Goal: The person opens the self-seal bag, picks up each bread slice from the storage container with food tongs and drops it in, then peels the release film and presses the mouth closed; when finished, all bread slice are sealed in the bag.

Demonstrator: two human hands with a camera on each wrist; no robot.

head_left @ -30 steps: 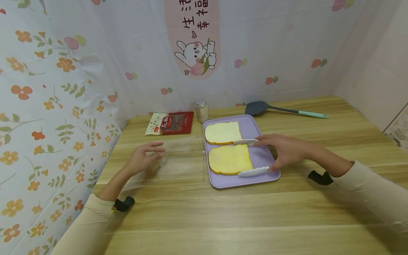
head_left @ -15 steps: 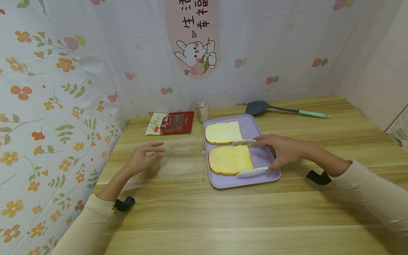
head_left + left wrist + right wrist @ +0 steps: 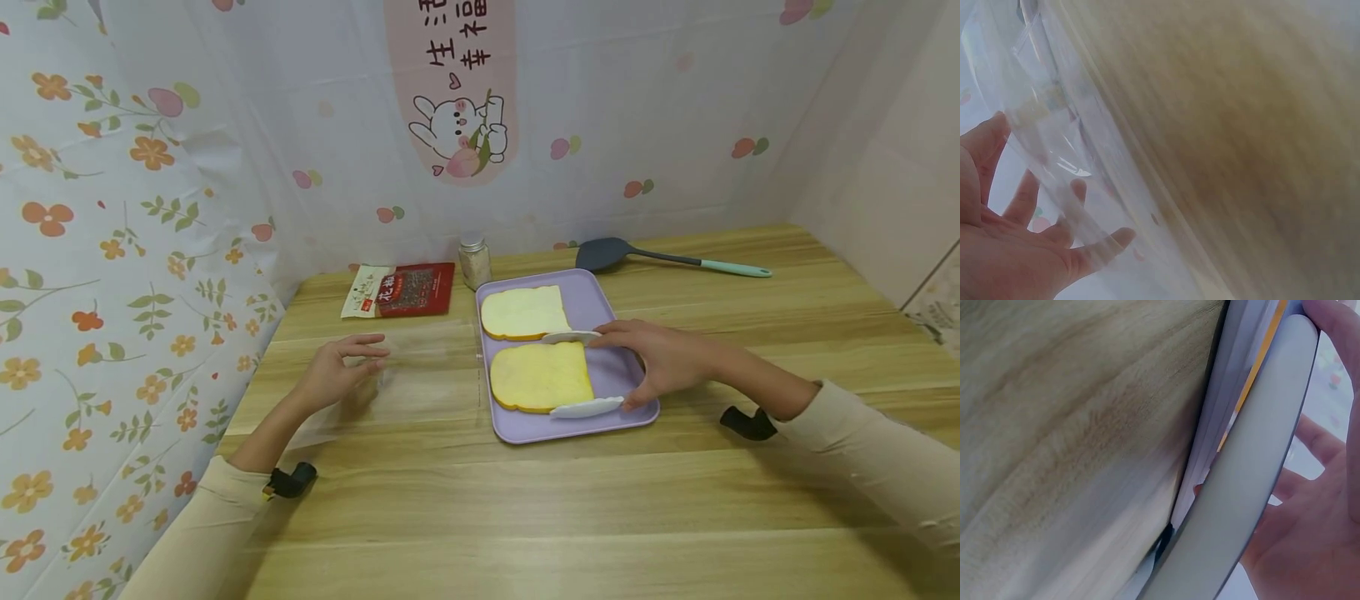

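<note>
The left hand (image 3: 337,375) is still at the left, its thumb and fingers apart. They touch a clear plastic piece (image 3: 431,371) that reaches to the tray. Through that plastic (image 3: 1054,134) the spread fingers of the left hand (image 3: 1041,219) show in the left wrist view. On the lilac tray (image 3: 615,371) lie a pale slice (image 3: 525,312) and a yellower slice (image 3: 542,377). The right hand (image 3: 667,362) grips white curved parts, one (image 3: 572,337) between the slices and another (image 3: 587,407) along the yellower slice's near edge. Whether these parts join is unclear.
Behind the left hand lies a red and white packet (image 3: 405,290). A small jar (image 3: 476,263) stands behind the tray. Towards the back right rests a dark spatula (image 3: 603,253) with a mint handle. Patterned cloth (image 3: 585,100) hangs along the table's back and left edges.
The right hand and the white parts have shifted slightly left over the tray. The left hand, the slices and the tray have stayed in place.
</note>
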